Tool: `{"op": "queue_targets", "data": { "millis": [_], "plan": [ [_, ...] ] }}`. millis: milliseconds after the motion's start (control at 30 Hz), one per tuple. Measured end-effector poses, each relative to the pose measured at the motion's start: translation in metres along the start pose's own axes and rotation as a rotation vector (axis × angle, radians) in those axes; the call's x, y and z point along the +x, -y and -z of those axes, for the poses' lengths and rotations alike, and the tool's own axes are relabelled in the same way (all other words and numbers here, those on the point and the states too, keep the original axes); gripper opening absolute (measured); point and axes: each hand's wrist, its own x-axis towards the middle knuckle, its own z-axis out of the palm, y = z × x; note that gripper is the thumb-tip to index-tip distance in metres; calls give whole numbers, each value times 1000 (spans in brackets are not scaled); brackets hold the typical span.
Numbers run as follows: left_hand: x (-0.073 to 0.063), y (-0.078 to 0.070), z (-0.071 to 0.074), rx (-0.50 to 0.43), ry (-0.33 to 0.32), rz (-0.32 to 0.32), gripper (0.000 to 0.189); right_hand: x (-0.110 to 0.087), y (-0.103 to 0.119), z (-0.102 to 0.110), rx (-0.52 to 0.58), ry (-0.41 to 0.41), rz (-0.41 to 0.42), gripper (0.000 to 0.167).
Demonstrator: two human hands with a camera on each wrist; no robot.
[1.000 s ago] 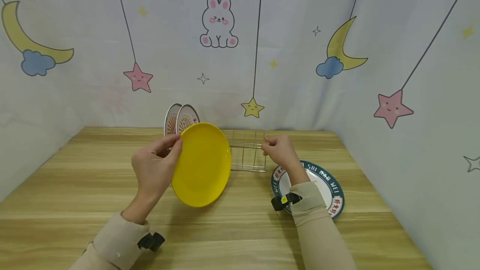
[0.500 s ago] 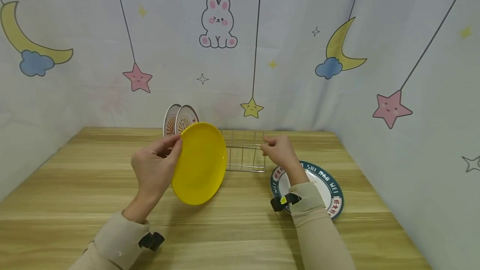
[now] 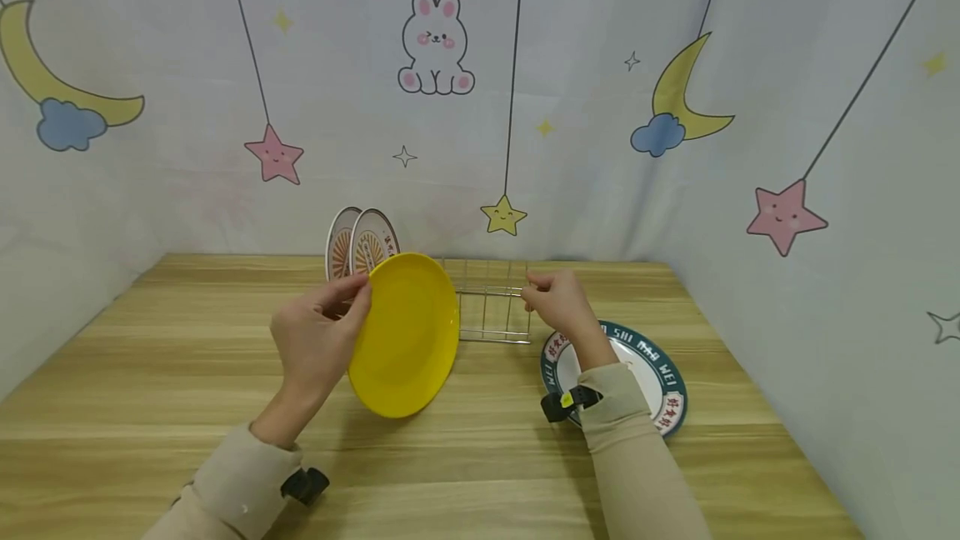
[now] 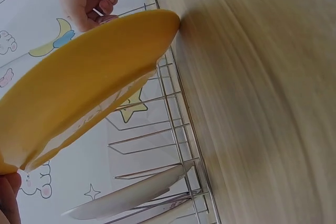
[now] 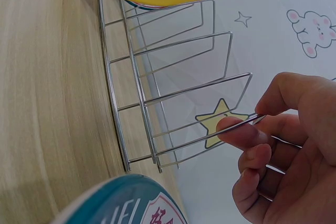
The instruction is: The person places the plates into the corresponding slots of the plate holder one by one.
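My left hand (image 3: 315, 344) pinches the left rim of a yellow plate (image 3: 405, 336), holding it tilted up in front of a wire dish rack (image 3: 491, 315). In the left wrist view the yellow plate (image 4: 89, 77) appears edge-on, apart from the rack's wires. My right hand (image 3: 562, 302) pinches the end wire of the rack between thumb and forefinger, as the right wrist view shows at the wire loop (image 5: 236, 125). Two white patterned plates (image 3: 372, 240) stand upright at the rack's left end, partly hidden behind the yellow plate and left hand.
A white plate with a dark green lettered rim (image 3: 667, 373) lies on the wooden table (image 3: 465, 457), under my right forearm. Behind the table hangs a white curtain (image 3: 585, 190) printed with stars, moons and bunnies.
The yellow plate and left hand shifted slightly left half a second ago, then came a little right and down. My right hand keeps its grip on the rack, which stays in place.
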Motion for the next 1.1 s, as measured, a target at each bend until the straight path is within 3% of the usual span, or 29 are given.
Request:
{"op": "queue_targets", "data": {
  "millis": [500, 833, 1100],
  "plan": [
    [4, -2, 4, 50, 1, -45, 13, 0, -1, 0, -2, -2, 12, 32],
    [20, -7, 11, 37, -79, -64, 12, -2, 1, 2, -6, -2, 7, 25],
    [33, -15, 18, 23, -136, -54, 12, -2, 1, 1, 2, 5, 2, 32]
  ]
}}
